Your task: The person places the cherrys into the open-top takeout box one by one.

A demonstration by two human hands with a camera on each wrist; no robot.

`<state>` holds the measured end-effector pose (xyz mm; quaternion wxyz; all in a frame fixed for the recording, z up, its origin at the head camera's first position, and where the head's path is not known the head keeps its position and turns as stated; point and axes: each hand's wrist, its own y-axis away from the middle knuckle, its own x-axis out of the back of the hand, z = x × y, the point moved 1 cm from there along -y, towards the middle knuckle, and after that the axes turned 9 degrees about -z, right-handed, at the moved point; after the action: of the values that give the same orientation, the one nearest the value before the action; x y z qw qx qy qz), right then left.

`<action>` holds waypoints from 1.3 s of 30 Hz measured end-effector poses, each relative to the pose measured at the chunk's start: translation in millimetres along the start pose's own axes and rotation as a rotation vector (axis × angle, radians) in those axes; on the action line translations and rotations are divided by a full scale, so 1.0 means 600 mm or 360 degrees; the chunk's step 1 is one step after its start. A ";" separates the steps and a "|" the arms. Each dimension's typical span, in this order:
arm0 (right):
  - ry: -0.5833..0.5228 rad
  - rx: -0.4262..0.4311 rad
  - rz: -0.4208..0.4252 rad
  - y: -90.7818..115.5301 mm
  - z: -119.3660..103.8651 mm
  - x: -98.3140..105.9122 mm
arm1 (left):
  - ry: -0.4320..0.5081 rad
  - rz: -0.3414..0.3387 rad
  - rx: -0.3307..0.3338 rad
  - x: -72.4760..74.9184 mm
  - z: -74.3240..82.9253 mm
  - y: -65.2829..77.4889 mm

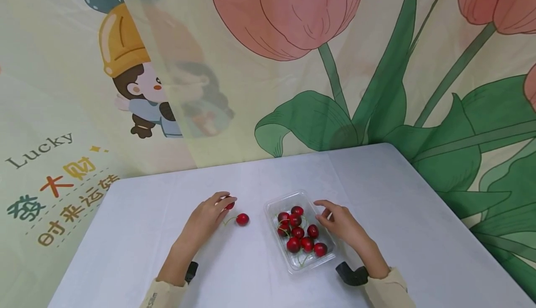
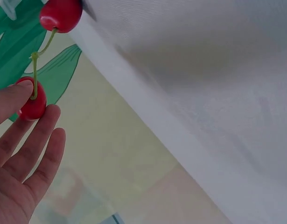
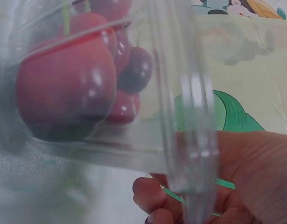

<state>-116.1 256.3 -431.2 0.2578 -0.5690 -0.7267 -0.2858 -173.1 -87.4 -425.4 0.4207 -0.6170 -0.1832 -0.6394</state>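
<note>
Between thumb and fingertips, my left hand (image 1: 206,218) pinches a red cherry (image 2: 33,106) with a green stem. A second cherry (image 1: 242,219) lies just right of that hand on the white cloth, its stem pointing left; the left wrist view shows this other cherry (image 2: 61,15) past the fingers. To the right sits a clear plastic box (image 1: 274,247) with several dark red cherries (image 1: 295,220) inside. Beside the box's right rim is my right hand (image 1: 340,222), fingers loosely bent and holding nothing. Through the box wall, the right wrist view partly hides this hand.
The white-covered table (image 1: 372,177) runs back to a printed curtain (image 1: 234,150) with tulips and a cartoon figure. A black wrist band (image 1: 351,275) with a camera mount sits on the right wrist, close to the box's lower right corner.
</note>
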 end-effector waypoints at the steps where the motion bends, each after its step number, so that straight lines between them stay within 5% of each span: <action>1: 0.0002 0.0002 -0.0003 0.000 0.000 0.000 | -0.0005 0.0007 -0.0006 0.001 0.002 0.000; 32: 0.0003 0.0023 -0.0023 0.001 -0.006 0.005 | -0.0068 0.0214 -0.0233 0.073 0.084 -0.001; 39: 0.0000 0.0013 -0.0029 0.001 -0.006 0.007 | -0.0096 0.0293 -0.0359 0.085 0.101 -0.002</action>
<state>-116.3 256.5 -425.9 0.2574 -0.5612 -0.7331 -0.2850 -130.0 -56.9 -366.5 0.3999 -0.6935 -0.0656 -0.5957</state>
